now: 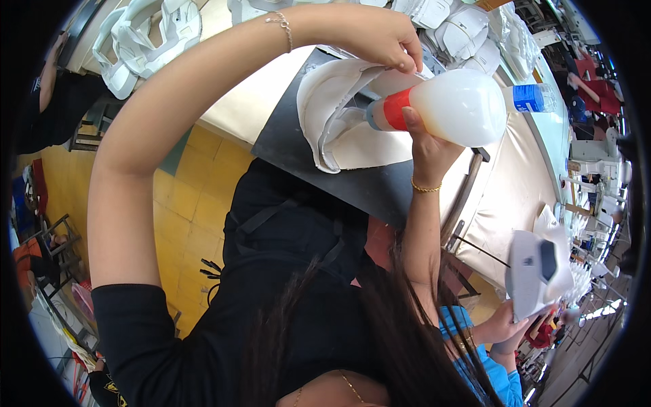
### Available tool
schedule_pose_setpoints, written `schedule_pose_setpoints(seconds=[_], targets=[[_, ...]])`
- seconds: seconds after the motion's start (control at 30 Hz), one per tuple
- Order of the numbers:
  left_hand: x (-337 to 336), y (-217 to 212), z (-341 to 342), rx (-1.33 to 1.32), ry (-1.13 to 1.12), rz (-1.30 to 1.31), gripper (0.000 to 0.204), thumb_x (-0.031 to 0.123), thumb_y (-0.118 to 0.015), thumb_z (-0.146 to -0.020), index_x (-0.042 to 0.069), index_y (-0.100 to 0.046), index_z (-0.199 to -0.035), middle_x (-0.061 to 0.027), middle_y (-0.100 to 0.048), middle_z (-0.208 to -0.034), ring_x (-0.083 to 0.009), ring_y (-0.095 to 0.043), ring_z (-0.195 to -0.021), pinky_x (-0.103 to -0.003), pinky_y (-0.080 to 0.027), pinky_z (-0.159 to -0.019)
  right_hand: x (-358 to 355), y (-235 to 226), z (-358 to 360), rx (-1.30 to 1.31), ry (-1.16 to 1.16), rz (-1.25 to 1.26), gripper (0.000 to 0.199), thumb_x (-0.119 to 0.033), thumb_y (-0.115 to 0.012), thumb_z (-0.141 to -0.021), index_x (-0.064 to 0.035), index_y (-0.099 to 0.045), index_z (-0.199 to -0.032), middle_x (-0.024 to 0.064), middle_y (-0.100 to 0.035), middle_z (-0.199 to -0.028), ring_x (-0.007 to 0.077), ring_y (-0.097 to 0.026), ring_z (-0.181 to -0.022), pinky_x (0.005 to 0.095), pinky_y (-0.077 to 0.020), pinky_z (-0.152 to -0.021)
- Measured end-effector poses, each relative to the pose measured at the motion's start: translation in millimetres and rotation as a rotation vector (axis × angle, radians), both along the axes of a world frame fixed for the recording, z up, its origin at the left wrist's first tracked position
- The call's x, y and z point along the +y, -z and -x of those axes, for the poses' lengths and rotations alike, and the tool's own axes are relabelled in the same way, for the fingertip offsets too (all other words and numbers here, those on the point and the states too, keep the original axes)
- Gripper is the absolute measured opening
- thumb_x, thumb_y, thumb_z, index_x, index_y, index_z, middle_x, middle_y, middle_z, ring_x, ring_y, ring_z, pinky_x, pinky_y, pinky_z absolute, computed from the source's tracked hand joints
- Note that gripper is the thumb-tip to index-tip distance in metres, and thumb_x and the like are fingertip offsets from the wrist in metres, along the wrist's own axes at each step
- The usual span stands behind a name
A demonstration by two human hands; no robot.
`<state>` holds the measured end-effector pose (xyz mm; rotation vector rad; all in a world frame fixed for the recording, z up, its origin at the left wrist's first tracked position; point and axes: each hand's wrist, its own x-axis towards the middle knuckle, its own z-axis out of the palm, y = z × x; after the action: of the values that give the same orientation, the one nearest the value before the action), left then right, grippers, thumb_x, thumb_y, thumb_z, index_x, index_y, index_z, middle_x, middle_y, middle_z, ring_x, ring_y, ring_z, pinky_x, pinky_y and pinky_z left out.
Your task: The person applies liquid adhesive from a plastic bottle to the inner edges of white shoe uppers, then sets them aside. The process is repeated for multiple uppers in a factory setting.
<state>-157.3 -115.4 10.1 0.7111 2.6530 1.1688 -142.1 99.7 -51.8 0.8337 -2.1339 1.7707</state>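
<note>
My left hand [383,39] reaches over from the left and pinches the top edge of a white shoe upper piece [324,112], holding it up off a dark work mat [298,152]. My right hand [426,146] grips a squeeze bottle [458,105] of milky white liquid with a red collar. The bottle lies sideways, and its grey nozzle points left into the folded white piece. Both wrists wear thin bracelets.
Stacks of white shoe uppers [149,34] lie on the pale table at top left, with more uppers [464,30] at top right. A blue-labelled water bottle [532,98] lies behind the squeeze bottle. A co-worker's hand [505,324] at lower right holds a white and grey shoe part [536,271]. Yellow tiled floor [183,203] lies at left.
</note>
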Motion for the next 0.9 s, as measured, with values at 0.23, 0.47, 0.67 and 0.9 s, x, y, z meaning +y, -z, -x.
schedule_pose_setpoints(seconds=[0.23, 0.47, 0.67, 0.9], targets=[[-1, 4, 1, 0.029, 0.005, -0.024, 0.033, 0.023, -0.053, -0.079, 0.001, -0.068, -0.100, -0.0216, -0.067, -0.089, -0.0317, -0.065, -0.082, -0.036, -0.050, -0.076, -5, -2, -3, 0.089, 0.025, -0.056, 0.047, -0.028, -0.087, -0.062, -0.0016, -0.065, -0.094, 0.0054, -0.068, -0.085, 0.0170, -0.064, -0.076, 0.0294, -0.0514, -0.072], [-2, 7, 3, 0.065, 0.011, -0.033, 0.032, 0.020, -0.053, -0.077, 0.000, -0.068, -0.098, -0.0217, -0.067, -0.087, -0.0320, -0.065, -0.079, -0.037, -0.050, -0.074, -3, 8, 2, 0.090, 0.032, -0.041, 0.049, -0.029, -0.088, -0.061, -0.0013, -0.065, -0.095, 0.0055, -0.068, -0.087, 0.0172, -0.064, -0.079, 0.0298, -0.0506, -0.074], [-3, -1, -1, 0.058, 0.026, -0.049, 0.032, 0.020, -0.053, -0.077, 0.000, -0.068, -0.097, -0.0214, -0.067, -0.086, -0.0319, -0.065, -0.078, -0.037, -0.050, -0.074, -7, 5, -5, 0.037, -0.061, -0.061, 0.047, -0.029, -0.085, -0.065, -0.0010, -0.064, -0.097, 0.0059, -0.067, -0.088, 0.0172, -0.063, -0.080, 0.0302, -0.0499, -0.075], [-2, 9, 3, 0.051, 0.017, -0.034, 0.031, 0.020, -0.054, -0.078, 0.000, -0.069, -0.096, -0.0205, -0.067, -0.086, -0.0310, -0.065, -0.078, -0.036, -0.050, -0.074, -1, 12, 10, -0.150, -0.021, 0.287, 0.039, -0.024, -0.080, -0.073, 0.0026, -0.063, -0.096, 0.0080, -0.065, -0.089, 0.0172, -0.062, -0.082, 0.0306, -0.0493, -0.076]])
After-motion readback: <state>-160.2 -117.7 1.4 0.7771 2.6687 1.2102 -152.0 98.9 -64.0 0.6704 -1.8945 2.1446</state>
